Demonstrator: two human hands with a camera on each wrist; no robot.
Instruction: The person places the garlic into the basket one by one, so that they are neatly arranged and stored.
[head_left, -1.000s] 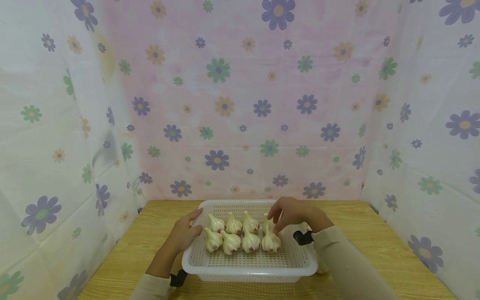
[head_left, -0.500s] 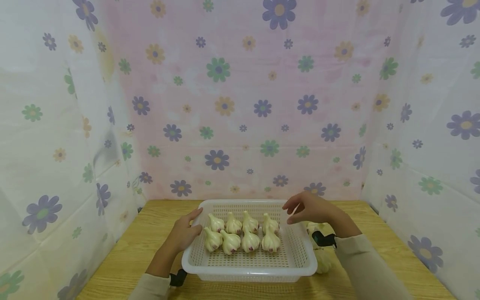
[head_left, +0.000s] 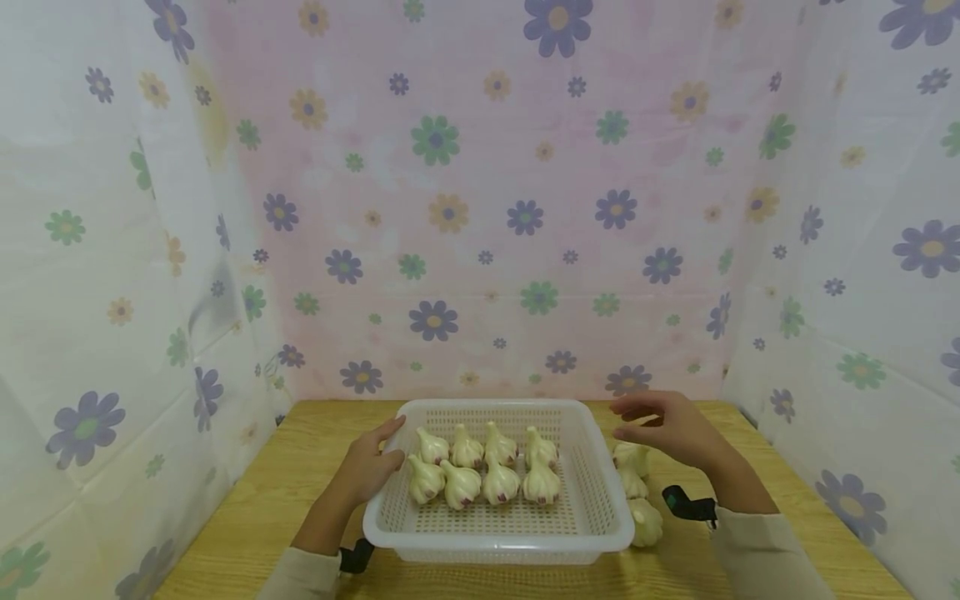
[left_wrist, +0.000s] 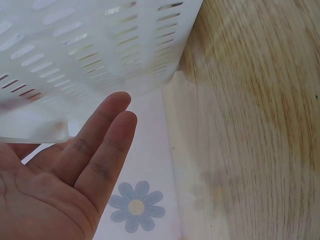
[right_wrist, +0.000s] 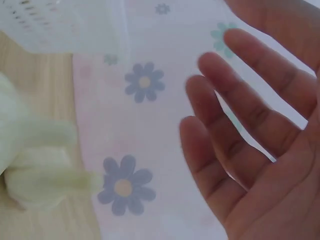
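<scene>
A white plastic basket [head_left: 498, 546] stands on the table with several garlic bulbs [head_left: 462, 485] inside, set out in two rows. My left hand [head_left: 363, 468] grips the basket's left rim. In the left wrist view, two fingers [left_wrist: 107, 155] extend outside the slotted wall; part of the hand is hidden behind the basket. To the right of the basket, my right hand [head_left: 675, 427] hovers above the table, fingers apart and loosely bent, holding nothing. Below and left of it, more garlic bulbs [head_left: 645, 522] lie beside the basket; the right wrist view shows their stems [right_wrist: 55, 182].
The wooden table [head_left: 277, 492] extends on both sides of the basket. A flowered cloth [head_left: 495, 250] hangs behind the table and along both sides. Within the basket, bare slotted floor [head_left: 498, 522] shows in front of the bulbs.
My right hand has drawn away from the rightmost bulbs in the basket, moving right past the rim. The bulbs beside the basket have come into sight. The left hand has stayed put.
</scene>
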